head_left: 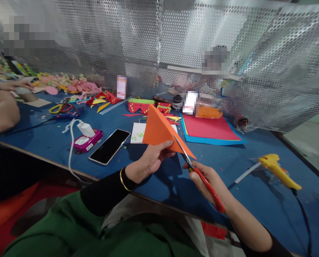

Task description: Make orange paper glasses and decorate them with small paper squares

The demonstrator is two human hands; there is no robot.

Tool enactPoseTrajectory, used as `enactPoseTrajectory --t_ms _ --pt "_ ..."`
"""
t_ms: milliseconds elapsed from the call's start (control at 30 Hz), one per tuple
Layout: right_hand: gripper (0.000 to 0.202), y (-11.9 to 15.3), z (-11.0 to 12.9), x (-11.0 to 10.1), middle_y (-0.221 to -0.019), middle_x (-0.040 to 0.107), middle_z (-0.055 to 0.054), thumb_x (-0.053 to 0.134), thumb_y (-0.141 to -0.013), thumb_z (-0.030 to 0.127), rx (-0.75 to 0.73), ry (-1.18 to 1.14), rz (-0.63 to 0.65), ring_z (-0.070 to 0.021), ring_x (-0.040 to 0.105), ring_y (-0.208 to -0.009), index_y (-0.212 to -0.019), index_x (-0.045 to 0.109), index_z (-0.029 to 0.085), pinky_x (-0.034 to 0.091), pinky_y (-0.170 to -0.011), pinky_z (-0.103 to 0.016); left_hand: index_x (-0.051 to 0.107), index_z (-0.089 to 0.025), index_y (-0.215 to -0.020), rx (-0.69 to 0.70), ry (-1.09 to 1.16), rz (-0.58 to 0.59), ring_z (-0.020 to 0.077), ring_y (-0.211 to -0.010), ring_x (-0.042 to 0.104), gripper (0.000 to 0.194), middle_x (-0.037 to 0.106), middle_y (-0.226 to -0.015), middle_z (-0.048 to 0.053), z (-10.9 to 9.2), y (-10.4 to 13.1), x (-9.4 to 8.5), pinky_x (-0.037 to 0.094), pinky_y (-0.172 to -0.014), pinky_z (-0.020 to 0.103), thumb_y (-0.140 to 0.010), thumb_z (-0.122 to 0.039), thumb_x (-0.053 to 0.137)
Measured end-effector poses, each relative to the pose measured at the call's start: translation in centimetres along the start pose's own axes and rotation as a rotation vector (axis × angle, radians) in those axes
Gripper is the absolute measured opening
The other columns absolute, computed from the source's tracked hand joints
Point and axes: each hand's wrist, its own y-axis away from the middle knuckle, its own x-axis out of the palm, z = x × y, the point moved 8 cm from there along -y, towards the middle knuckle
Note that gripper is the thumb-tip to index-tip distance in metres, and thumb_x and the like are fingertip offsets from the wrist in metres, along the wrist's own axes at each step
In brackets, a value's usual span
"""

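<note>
Above the bench's (223, 157) near edge, an orange sheet (159, 130) is pinched in the left grip (151, 160), while red-handled scissors (209, 189) are clasped by the right grip (206, 175). The sheet is met by the scissors at its slanted edge, though whether it is folded cannot quite be told.

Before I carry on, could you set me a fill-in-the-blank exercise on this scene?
The right hand grips scissors against the ____ paper.
The left hand holds that paper; the bracelet at its wrist is coloured ____.
The phone lying flat beside the purple socket has a ____ screen.
The body of the glue gun is coloured ____.
Missing words: orange; gold; black; yellow.
</note>
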Motion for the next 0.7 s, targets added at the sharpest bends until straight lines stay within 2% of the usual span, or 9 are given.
enactPoseTrajectory --t_ms 133,300,467,600,700 --pt "0.068 0.05 -0.26 0.2 -0.056 0.042 0.003 0.04 -0.09 0.079 0.04 -0.049 0.008 -0.0117 0.038 -0.049 -0.106 0.066 0.019 0.029 -0.047 -0.023 0.068 -0.019 -0.106 0.005 -0.003 0.005 0.0154 -0.071 0.07 0.045 0.075 -0.088 0.001 -0.01 -0.03 0.02 0.057 -0.06 0.027 -0.065 -0.011 0.087" --pt "0.068 0.15 -0.38 0.09 -0.057 0.045 0.002 0.042 -0.089 0.08 0.054 -0.037 -0.006 -0.0121 0.041 -0.05 -0.103 0.067 0.019 0.03 -0.047 -0.023 0.068 -0.018 -0.106 0.008 -0.014 0.017 0.0149 -0.068 0.07 0.044 0.074 -0.086 0.0 -0.01 -0.1 0.06 0.057 -0.057 0.026 -0.065 -0.011 0.086" --pt "0.065 0.04 -0.37 0.38 -0.054 0.042 0.003 0.044 -0.09 0.078 0.044 -0.05 -0.011 -0.0118 0.039 -0.049 -0.101 0.068 0.018 0.029 -0.045 -0.023 0.068 -0.018 -0.106 0.002 -0.017 0.021 0.0141 -0.068 0.07 0.042 0.074 -0.085 0.0 0.07 -0.12 0.1 0.057 -0.058 0.025 -0.068 -0.01 0.083" --pt "0.063 -0.04 -0.35 0.4 -0.053 0.042 0.004 0.045 -0.09 0.076 0.035 -0.049 -0.026 -0.0117 0.039 -0.048 -0.1 0.068 0.018 0.028 -0.044 -0.023 0.068 -0.018 -0.103 -0.014 -0.009 0.017 0.0149 -0.07 0.07 0.043 0.074 -0.086 0.0 0.23 -0.17 0.12 0.059 -0.059 0.027 -0.065 -0.011 0.086" --pt "0.062 0.21 -0.75 -0.31 -0.054 0.044 0.003 0.044 -0.091 0.076 0.037 -0.013 -0.039 -0.0126 0.042 -0.048 -0.102 0.069 0.02 0.03 -0.045 -0.023 0.068 -0.017 -0.097 -0.03 -0.001 0.001 0.0157 -0.069 0.07 0.036 0.075 -0.086 0.001 -0.18 -0.31 -0.25 0.059 -0.059 0.028 -0.066 -0.015 0.087"
